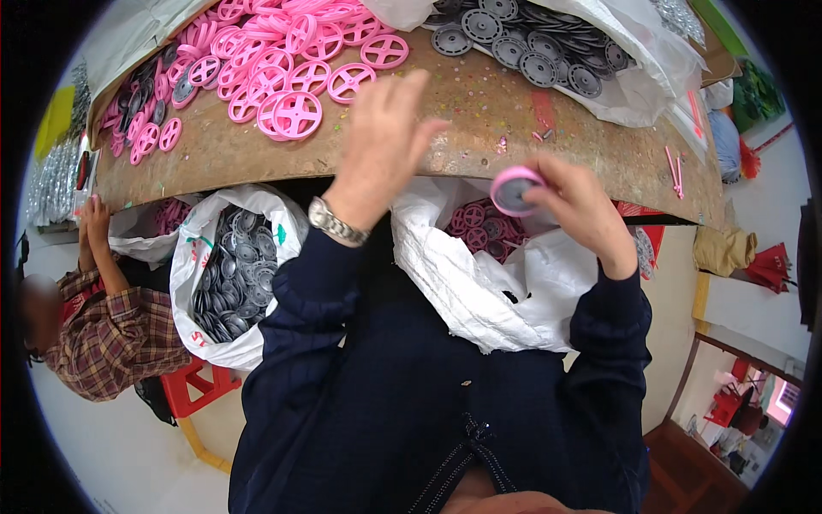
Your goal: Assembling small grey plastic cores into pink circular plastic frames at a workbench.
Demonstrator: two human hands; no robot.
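My right hand [575, 199] grips a small plastic wheel [505, 194] with a pink rim and a grey middle. It holds the wheel in front of the table edge, above an open white sack [479, 300] on my lap with pink and dark wheels [486, 227] inside. My left hand [383, 137], with a metal watch at the wrist, is over the table's front part, fingers stretched out and nothing visible in them. Just beyond it lies a heap of pink spoked wheel rims [296, 115]. Grey discs [538, 68] spill from a white bag at the far right.
The brown worktable [462, 128] carries small pink scraps and thin pink sticks [675, 174] at the right. A white sack of grey discs [244, 274] stands left of me. Another person in a plaid shirt [128, 343] sits at the left, by a red stool [197, 390].
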